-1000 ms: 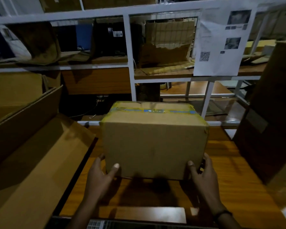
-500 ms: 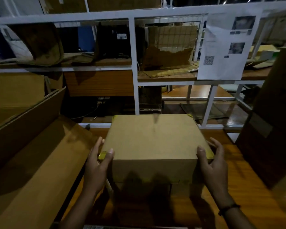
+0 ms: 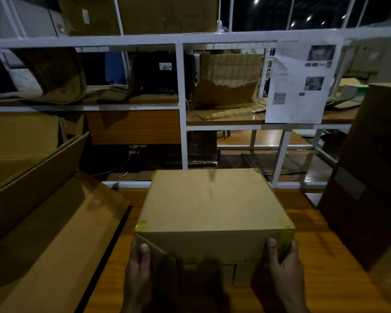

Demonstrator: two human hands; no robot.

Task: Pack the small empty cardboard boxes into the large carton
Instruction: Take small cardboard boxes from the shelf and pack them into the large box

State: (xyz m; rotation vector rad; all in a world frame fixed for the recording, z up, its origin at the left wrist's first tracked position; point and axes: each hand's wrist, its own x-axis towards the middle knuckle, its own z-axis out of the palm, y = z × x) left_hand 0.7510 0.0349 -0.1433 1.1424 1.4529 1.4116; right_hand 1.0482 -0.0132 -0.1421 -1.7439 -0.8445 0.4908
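Observation:
A small brown cardboard box (image 3: 210, 199) with yellowish tape at its corners sits in front of me over the wooden table (image 3: 321, 267), its plain broad face turned up. My left hand (image 3: 138, 269) grips its near left corner, thumb on the front face. At the near right corner my right hand (image 3: 282, 265) grips the box the same way. The fingers of both hands are hidden behind the box sides. The large carton (image 3: 54, 233) lies open at the left, its long flaps spread toward me.
A white metal shelf frame (image 3: 182, 105) stands behind the table, holding torn cardboard and dark items. A printed paper sheet (image 3: 300, 82) hangs on it at the right. Another tall brown carton (image 3: 370, 177) stands at the right edge of the table.
The box has been tipped from standing with its taped edge up to lying with a broad face up. Both hands slid from its sides down to the near corners.

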